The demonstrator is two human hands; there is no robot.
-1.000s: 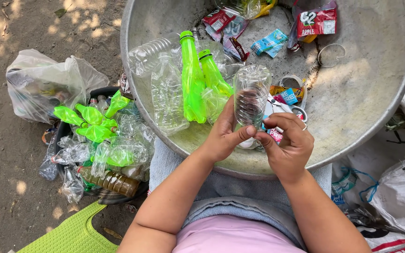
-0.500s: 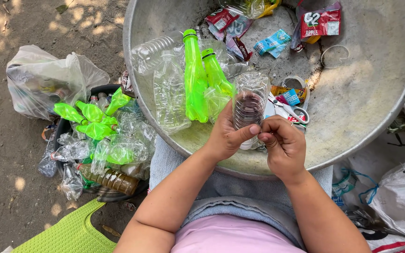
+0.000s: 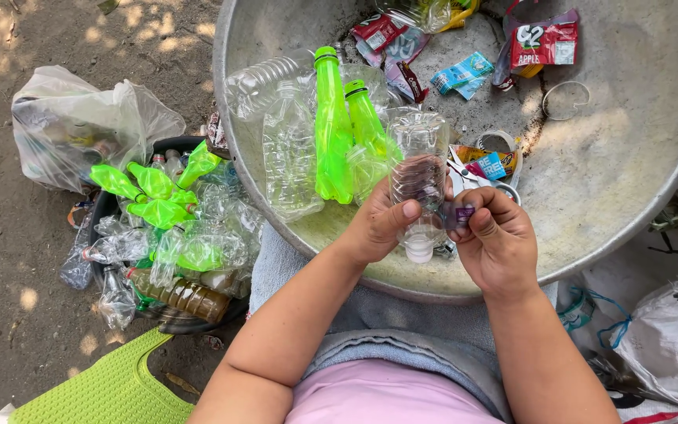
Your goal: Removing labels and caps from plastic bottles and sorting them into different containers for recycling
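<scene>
Left hand: the left hand (image 3: 382, 224) wraps around a clear plastic bottle (image 3: 419, 177), thumb laid across the bottle's lower part, fingers closed behind it.
Right hand: the right hand (image 3: 496, 235) sits just at 3 o'clock of the bottle, fingers curled in, pinching a small purple scrap (image 3: 462, 213) that touches the bottle's side.
Bottle: it is held upside down over the near rim of the basin, its white capless neck (image 3: 419, 250) pointing at 6 o'clock toward the person and its ribbed base at 12 o'clock. The body is see-through and somewhat crumpled.
Basin: a wide grey metal basin (image 3: 629, 157) rests against the person's lap and fills the upper right of the view.
In the basin: two bright green bottles (image 3: 331, 126) lie side by side at 10 o'clock of the held bottle, caps pointing to 12 o'clock; two more clear bottles (image 3: 288, 149) lie just at 9 o'clock of them. Red and blue wrappers (image 3: 543, 43) are strewn at 12 to 1 o'clock, and a thin metal ring (image 3: 565, 100) lies apart at 2 o'clock.
Beside the basin: at 9 o'clock of the hands, on the dirt ground, a dark tub (image 3: 166, 235) holds squashed green and clear bottles, with a brown bottle (image 3: 178, 294) at its near edge.
Further out: a clear plastic bag (image 3: 80, 126) with things inside lies at 10 o'clock of the tub; a green mesh mat (image 3: 107, 389) lies at 7 o'clock of the hands; white sacks (image 3: 661, 330) lie at 4 o'clock.
</scene>
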